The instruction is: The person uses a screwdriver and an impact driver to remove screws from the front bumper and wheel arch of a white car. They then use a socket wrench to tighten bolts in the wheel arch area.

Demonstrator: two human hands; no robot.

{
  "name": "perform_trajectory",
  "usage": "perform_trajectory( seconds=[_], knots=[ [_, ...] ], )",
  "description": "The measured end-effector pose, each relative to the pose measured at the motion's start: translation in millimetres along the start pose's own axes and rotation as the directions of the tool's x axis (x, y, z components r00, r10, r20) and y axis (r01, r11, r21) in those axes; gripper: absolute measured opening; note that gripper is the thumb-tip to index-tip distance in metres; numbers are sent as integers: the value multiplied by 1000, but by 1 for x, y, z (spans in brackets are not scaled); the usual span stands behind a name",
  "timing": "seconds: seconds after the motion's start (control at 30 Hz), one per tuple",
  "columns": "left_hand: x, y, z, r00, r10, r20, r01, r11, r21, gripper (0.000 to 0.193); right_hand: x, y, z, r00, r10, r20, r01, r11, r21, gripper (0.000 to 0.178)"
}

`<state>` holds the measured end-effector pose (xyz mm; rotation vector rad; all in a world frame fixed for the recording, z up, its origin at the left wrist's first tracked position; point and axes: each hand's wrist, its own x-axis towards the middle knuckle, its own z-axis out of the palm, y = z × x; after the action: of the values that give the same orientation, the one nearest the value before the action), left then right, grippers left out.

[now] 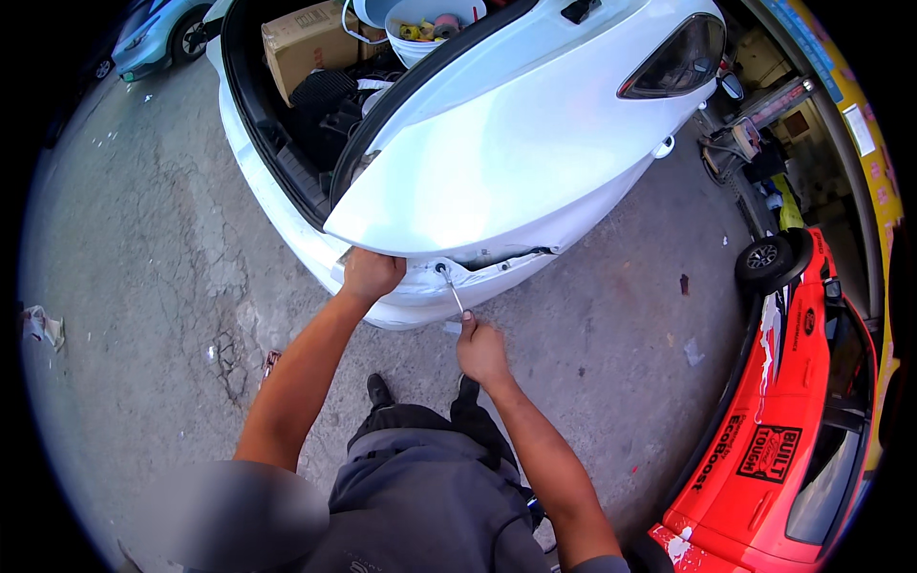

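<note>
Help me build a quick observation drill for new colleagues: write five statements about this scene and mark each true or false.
1. The right hand grips a slim metal tool. True.
2. The left hand hangs free, away from the white car. False: it is at the lower edge of a body panel on that car.
3. A cardboard box sits inside the car's open cargo area. True.
4. The vehicle at the lower right is green. False: it is mainly red.
5. The white bucket is empty. False: it holds several small things, some of them yellow.
</note>
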<state>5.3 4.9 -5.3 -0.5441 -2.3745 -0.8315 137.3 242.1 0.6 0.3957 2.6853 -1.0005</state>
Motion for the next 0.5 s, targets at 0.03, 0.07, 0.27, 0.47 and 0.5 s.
perform_trajectory(
  seconds=[0.03, 0.07, 0.27, 0.47, 0.5],
  knots=[
    [-1, 0, 1, 1000, -14, 14, 14, 1000, 2, 21, 1, 5, 5, 1000, -4, -16, 4, 1000, 24, 59],
    [-1, 0, 3, 999, -29, 28, 29, 1000, 4, 21, 2, 10, 10, 999, -8, -32, 9, 999, 48, 59],
    [-4, -5, 3, 1000, -10, 9, 10, 1000, -4, 24, 19, 26, 28, 1000, 14, 18, -18, 968, 252, 55],
    [0, -5, -2, 999, -26, -20, 26, 1000, -15, 25, 18, 21, 17, 997, -60, -50, 67, 984, 162, 55],
    [2, -2, -3, 998, -15, -55, 15, 1000, -18, 24, 11, 15, 4, 993, -97, -70, 102, 993, 66, 56]
  ],
)
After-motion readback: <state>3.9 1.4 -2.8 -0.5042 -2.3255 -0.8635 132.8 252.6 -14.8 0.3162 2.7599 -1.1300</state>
